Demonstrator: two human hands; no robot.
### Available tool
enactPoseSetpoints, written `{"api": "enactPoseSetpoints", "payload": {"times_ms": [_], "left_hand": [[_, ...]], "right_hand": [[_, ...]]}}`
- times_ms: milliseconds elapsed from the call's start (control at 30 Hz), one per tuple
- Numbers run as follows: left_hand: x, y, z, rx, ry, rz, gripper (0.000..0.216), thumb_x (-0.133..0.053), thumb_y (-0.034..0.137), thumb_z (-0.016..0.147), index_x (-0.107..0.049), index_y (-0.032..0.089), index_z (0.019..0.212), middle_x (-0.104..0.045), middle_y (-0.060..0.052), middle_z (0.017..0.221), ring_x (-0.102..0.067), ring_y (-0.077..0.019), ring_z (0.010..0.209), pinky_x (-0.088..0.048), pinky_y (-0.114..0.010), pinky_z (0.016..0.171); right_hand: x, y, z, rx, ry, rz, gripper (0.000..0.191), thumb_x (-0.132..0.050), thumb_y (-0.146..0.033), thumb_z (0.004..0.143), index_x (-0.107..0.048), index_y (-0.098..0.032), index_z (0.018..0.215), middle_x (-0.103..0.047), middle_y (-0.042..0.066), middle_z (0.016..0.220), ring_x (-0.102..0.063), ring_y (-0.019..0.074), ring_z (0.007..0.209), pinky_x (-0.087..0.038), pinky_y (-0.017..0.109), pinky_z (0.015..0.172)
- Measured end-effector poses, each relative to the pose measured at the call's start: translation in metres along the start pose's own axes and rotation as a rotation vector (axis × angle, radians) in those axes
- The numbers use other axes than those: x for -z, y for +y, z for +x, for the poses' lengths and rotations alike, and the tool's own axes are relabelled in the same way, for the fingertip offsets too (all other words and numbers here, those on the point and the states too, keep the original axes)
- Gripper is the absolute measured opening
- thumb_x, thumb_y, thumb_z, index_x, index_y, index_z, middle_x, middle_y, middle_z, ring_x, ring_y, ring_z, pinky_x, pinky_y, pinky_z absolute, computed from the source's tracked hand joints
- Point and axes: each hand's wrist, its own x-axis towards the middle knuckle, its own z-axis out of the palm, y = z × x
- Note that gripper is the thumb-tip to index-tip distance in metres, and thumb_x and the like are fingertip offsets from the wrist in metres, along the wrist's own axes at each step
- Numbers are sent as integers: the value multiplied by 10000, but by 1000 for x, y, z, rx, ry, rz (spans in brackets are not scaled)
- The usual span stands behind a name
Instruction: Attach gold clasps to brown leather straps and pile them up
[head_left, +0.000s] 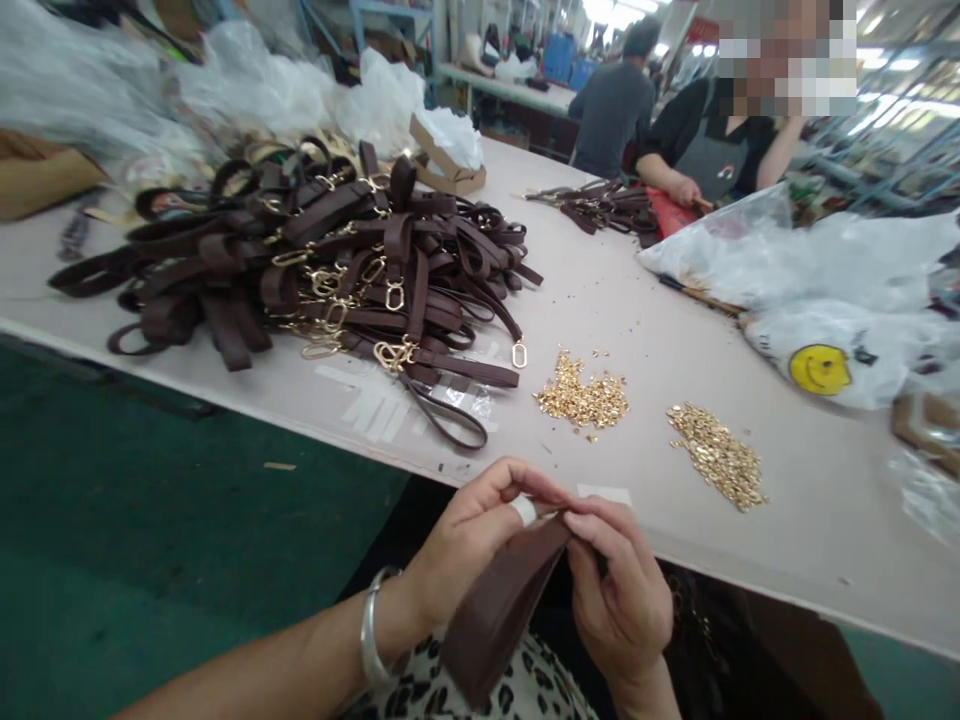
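A brown leather strap [499,610] hangs in a fold between my hands, just in front of the table edge. My left hand [480,535] is closed on the strap's upper end, with a white wrap around one finger and a silver bangle [373,630] on the wrist. My right hand [619,580] pinches the same end from the other side, fingertips meeting those of the left. Anything small between the fingertips is hidden. Beyond my hands lie two heaps of small gold metal pieces, one nearer [581,395] and one farther right [720,458].
A large pile of brown straps [322,250] with gold clasps covers the table's left side. Clear plastic bags [277,85] stand behind it. On the right lie white bags [847,350]. Across the table [592,290] a person [720,140] sits by more straps [607,207].
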Motion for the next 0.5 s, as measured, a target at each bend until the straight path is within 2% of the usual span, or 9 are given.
{"api": "enactPoseSetpoints", "payload": {"times_ms": [67, 133, 200, 267, 400, 500], "left_hand": [[2, 2, 0, 135, 16, -6, 211, -620, 337, 900, -630, 186, 1046, -706, -40, 923, -653, -148, 808, -502, -254, 731], [4, 5, -1, 240, -10, 104, 260, -703, 367, 840, -656, 154, 980, -682, -26, 829, -613, -117, 708, -479, -227, 663], [4, 8, -2, 320, -60, 130, 294, -764, 353, 778, -672, 131, 947, -672, -22, 783, -605, -106, 668, -491, -233, 662], [3, 9, -2, 364, -76, 50, 314, -770, 321, 753, -671, 132, 985, -674, -13, 756, -625, -103, 635, -514, -249, 667], [-1, 8, 0, 356, -8, 22, 278, -736, 244, 740, -674, 141, 990, -669, 5, 736, -628, -83, 570, -508, -222, 607], [-2, 7, 1, 333, 28, 107, 226, -698, 209, 742, -685, 130, 954, -690, -20, 785, -651, -99, 614, -495, -210, 584]], "right_hand": [[2, 1, -2, 74, -28, -48, 324, -607, 23, 860, -641, -181, 1110, -640, 94, 1106, -616, 185, 1050, -550, 338, 877], [3, 3, -3, 127, -35, -133, 302, -632, 17, 849, -665, -187, 1069, -637, 92, 1093, -607, 196, 1048, -546, 353, 869], [4, 5, -5, 151, -33, -201, 308, -661, 18, 830, -684, -195, 1052, -647, 89, 1080, -606, 209, 1050, -544, 370, 874], [5, 5, -7, 144, -45, -165, 361, -670, 37, 810, -676, -188, 1092, -666, 94, 1086, -621, 216, 1053, -552, 378, 877], [7, 4, -17, -20, -18, 71, 461, -631, 37, 824, -602, -181, 1230, -693, 97, 1124, -666, 217, 1049, -569, 396, 899], [13, 10, -23, -163, 64, -65, 375, -651, -71, 860, -630, -216, 1205, -716, 61, 1094, -693, 189, 981, -562, 350, 899]]}}
